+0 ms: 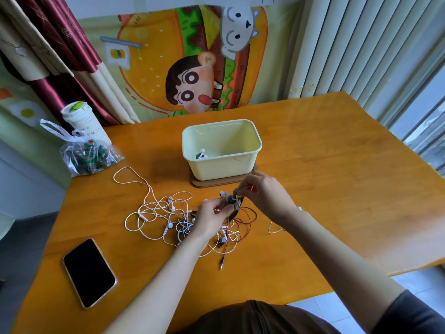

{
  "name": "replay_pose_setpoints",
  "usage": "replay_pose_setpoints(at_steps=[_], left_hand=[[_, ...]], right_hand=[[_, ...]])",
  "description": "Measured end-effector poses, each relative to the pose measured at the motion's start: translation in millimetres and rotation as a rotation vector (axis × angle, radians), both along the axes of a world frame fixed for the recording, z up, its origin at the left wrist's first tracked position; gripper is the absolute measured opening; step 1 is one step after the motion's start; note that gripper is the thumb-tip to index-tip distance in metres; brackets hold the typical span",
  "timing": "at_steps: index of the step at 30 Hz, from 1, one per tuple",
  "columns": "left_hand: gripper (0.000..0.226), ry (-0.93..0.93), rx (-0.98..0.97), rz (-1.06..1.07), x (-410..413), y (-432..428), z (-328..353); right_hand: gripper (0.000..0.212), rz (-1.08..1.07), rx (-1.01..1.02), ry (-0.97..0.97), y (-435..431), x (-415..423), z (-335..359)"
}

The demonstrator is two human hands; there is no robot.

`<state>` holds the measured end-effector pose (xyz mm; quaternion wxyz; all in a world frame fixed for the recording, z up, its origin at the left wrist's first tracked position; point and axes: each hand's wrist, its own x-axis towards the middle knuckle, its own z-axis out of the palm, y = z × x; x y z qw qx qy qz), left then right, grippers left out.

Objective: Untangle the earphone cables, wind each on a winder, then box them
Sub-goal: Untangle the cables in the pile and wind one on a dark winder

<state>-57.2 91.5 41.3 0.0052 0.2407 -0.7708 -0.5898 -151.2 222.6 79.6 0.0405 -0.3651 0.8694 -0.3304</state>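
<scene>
Dark flat winder [234,206] with thin cable around it being held over table middle, between both hands. Left hand [213,219] pinching its lower edge, fingers curled; right hand [263,195] pinching its top end with fingertips. Tangle of white earphone cables [159,213] lying just left, thin red cable [248,219] looping under hands. Pale yellow plastic box [258,143] standing behind on brown board [216,183] — one wound white earphone [201,154] lying inside. Black phone [89,272] lying near left on orange wooden table [325,177].

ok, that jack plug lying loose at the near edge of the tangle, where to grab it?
Pinch the jack plug by its barrel, from above on the near side. It lies flat on the table, tip pointing toward the person, outside the tangle; only its thin cable runs back into the loops. The barrel is the stiff, unobstructed part.
</scene>
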Motion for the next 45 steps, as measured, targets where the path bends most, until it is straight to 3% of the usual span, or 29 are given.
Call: replay_pose_setpoints(at_steps=[12, 19, 28, 40, 45], left_hand=[[0.028, -0.029, 0.105, -0.118, -2, -6, 7], [0.036, -0.078, 0.25, -0.129, 5, -9, 2], [0.019, -0.063, 0.536, -0.081, 11, -9, -3], [0.023, -0.046, 0.496, -0.082, 5, -9, -2], [0.019, 0.03, 0.619, -0.063, 3, -5, 1]], right_hand=[[0.006, -0.081, -0.13, -0.053, 5, -11, -9], [0.009, -0.141, -0.258, -0.309, 0, -6, -15], [0.008, -0.158, -0.473, -0.67, 1, -2, -10], [0.009, -0.221, -0.556, -0.864, 8, 4, -10], [0.013, -0.285, -0.618, -1.009, 4, 9, -9]])
